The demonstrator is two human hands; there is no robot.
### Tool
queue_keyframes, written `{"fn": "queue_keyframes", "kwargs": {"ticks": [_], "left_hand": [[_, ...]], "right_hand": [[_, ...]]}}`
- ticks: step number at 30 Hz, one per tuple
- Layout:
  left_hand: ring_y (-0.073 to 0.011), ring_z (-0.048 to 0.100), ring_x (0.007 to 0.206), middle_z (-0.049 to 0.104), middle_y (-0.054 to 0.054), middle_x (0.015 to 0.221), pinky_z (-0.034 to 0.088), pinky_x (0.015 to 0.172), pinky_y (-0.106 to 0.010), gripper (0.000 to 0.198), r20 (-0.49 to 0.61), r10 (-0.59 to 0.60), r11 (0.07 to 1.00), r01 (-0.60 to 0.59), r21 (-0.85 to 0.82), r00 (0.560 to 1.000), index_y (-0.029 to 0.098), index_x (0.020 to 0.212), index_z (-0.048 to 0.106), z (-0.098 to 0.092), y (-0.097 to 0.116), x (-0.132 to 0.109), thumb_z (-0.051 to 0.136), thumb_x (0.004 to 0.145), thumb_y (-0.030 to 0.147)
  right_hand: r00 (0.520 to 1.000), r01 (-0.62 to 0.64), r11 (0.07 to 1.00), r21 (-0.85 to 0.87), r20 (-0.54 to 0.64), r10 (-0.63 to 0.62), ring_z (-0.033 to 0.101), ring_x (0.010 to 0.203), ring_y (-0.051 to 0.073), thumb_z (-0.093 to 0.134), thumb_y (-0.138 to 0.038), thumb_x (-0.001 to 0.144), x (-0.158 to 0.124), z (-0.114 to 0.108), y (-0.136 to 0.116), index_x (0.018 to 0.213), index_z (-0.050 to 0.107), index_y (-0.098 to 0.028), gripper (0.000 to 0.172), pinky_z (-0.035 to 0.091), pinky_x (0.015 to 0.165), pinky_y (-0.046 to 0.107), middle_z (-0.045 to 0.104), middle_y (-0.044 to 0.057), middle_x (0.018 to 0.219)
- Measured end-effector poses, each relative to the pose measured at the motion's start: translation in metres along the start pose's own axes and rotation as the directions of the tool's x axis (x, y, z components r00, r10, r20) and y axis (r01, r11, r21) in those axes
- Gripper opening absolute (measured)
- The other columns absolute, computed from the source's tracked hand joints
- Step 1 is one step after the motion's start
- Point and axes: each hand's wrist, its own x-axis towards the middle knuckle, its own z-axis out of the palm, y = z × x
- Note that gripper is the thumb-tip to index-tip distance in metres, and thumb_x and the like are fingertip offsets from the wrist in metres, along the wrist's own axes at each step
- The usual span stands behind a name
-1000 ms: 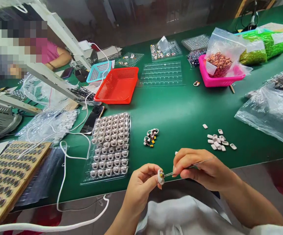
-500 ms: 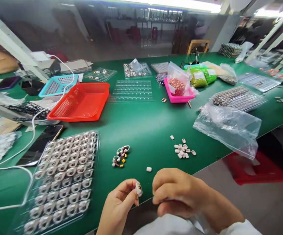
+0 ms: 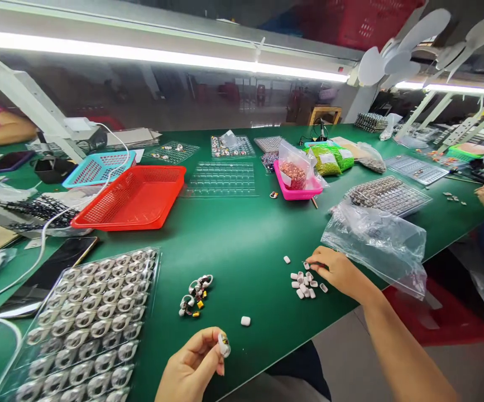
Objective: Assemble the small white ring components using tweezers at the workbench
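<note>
Pinching white piece (image 3: 224, 347) in left fingers (image 3: 203, 337), long axis steep; right fingers (image 3: 324, 258): grip unclear.

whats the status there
Left hand pinching small rounded white-and-yellow part. Right hand at small white rectangular pieces. Single white piece between hands.
</note>
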Motion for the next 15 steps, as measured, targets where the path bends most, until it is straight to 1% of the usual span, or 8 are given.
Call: {"fn": "queue_keyframes", "kwargs": {"ticks": [4,7,10,12,13,14,15], "left_hand": [[-0.0147,0.052,0.054,0.062,-0.001,0.062,0.044,0.056,-0.025,0.029,-0.017,-0.014,0.998,0.013,-0.054,1.000,0.015,0.070,0.073,-0.001,-0.001,-0.001,0.083,0.063,0.042],[-0.0143,0.053,0.055,0.063,-0.001,0.063,0.046,0.057,-0.025,0.030,0.020,-0.038,0.996,0.039,-0.080,0.999,0.014,0.073,0.074,-0.005,-0.001,0.002,0.084,0.064,0.041],[-0.0146,0.056,0.057,0.066,-0.002,0.065,0.047,0.060,-0.025,0.029,0.016,-0.028,0.991,0.030,-0.130,0.999,0.015,0.074,0.074,-0.010,-0.002,0.004,0.084,0.066,0.040],[-0.0153,0.060,0.062,0.070,-0.004,0.072,0.049,0.063,-0.025,0.026,-0.013,0.006,0.986,-0.008,-0.165,1.000,0.015,0.075,0.075,-0.008,-0.004,0.001,0.082,0.070,0.039],[-0.0162,0.062,0.065,0.073,-0.006,0.077,0.050,0.066,-0.026,0.025,-0.010,0.024,0.984,-0.026,-0.174,1.000,0.015,0.078,0.075,-0.006,-0.005,-0.002,0.081,0.071,0.039],[-0.0180,0.065,0.070,0.076,-0.008,0.081,0.052,0.069,-0.027,0.025,0.015,0.037,0.983,-0.034,-0.178,0.999,0.015,0.081,0.076,-0.003,-0.007,-0.005,0.082,0.071,0.037],[-0.0205,0.068,0.077,0.077,-0.010,0.085,0.053,0.073,-0.029,0.027,0.007,0.064,0.979,-0.061,-0.195,0.998,0.015,0.083,0.077,0.001,-0.009,-0.007,0.082,0.071,0.038]], "right_hand": [[0.998,0.056,0.998,0.009,0.008,-0.056,0.064,0.083,0.022,0.059,-0.014,0.090,0.007,0.005,-0.001,0.092,0.076,-0.025,0.020,0.053,0.074,0.033,0.068,0.003,0.085],[0.998,0.051,0.999,-0.010,-0.033,-0.052,0.063,0.083,0.024,0.057,-0.014,0.091,0.011,0.007,-0.001,0.088,0.074,-0.022,0.020,0.052,0.075,0.035,0.067,0.006,0.085],[0.997,0.030,1.000,0.002,-0.076,-0.030,0.065,0.084,0.026,0.054,-0.017,0.094,0.003,0.013,-0.015,0.096,0.071,-0.021,0.019,0.053,0.075,0.038,0.069,0.008,0.091],[0.996,0.034,0.994,0.109,-0.090,-0.024,0.068,0.082,0.024,0.056,-0.022,0.095,-0.009,0.026,-0.035,0.106,0.069,-0.024,0.018,0.056,0.072,0.036,0.072,0.007,0.098],[0.995,0.068,0.979,0.190,-0.086,-0.053,0.070,0.082,0.024,0.061,-0.025,0.093,-0.017,0.036,-0.045,0.111,0.070,-0.026,0.020,0.057,0.070,0.035,0.073,0.006,0.100],[0.991,0.118,0.950,0.288,-0.097,-0.094,0.071,0.081,0.025,0.067,-0.027,0.090,-0.024,0.049,-0.055,0.111,0.071,-0.027,0.021,0.059,0.070,0.034,0.074,0.006,0.100],[0.984,0.168,0.894,0.415,-0.127,-0.126,0.073,0.081,0.026,0.075,-0.029,0.085,-0.029,0.064,-0.064,0.107,0.074,-0.027,0.022,0.060,0.070,0.033,0.076,0.006,0.097]]}}
